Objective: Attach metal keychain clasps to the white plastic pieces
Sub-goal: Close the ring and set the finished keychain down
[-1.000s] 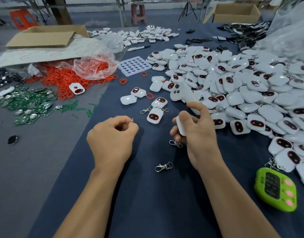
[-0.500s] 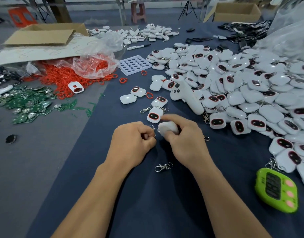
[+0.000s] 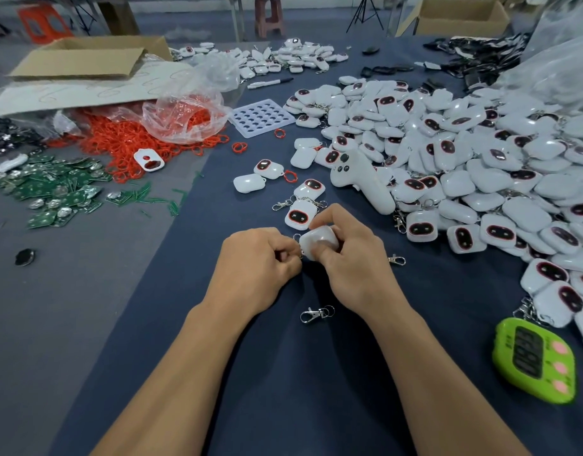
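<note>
White plastic piece (image 3: 318,242) sits in the right hand (image 3: 356,268), just above the dark blue desk (image 3: 283,390), thumb and fingers curled round it. The left hand (image 3: 257,268) meets it at its left edge, fingers pinched tight on a metal clasp (image 3: 300,253), of which only a glint shows. Both hands touch at the piece. A loose clasp (image 3: 316,313) lies on the cloth near the wrists, another (image 3: 396,260) just right of the right hand. A big heap of white pieces (image 3: 464,159) fills the right side, and a green timer (image 3: 535,360) lies near the desk's right edge
</note>
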A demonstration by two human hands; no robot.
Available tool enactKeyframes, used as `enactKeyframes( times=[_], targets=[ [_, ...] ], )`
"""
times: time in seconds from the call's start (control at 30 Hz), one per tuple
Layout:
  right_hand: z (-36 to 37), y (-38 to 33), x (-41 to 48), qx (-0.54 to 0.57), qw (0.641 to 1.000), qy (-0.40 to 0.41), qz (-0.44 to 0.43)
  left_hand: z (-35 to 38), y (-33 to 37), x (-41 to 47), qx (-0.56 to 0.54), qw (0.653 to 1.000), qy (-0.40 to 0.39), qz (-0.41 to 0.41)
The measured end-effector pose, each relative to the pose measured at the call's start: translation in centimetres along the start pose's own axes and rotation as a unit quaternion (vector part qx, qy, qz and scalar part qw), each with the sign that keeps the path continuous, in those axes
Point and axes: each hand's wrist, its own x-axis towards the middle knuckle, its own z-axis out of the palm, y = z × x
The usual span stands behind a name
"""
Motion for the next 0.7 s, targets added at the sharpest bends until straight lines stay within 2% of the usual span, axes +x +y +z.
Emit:
enactKeyframes(
  times=[0.43,0.7],
  targets=[
    [-0.09,-0.33,0.06,-0.007,1.0,-0.015,0.003,-0.11,0.15,-0.1,0.022,1.0,-0.01,0.01],
    [0.05,-0.09,-0.19,0.023,0.999,0.016,0.015,0.0,0.24,-0.01,0.026,0.999,-0.01,0.025]
  ],
)
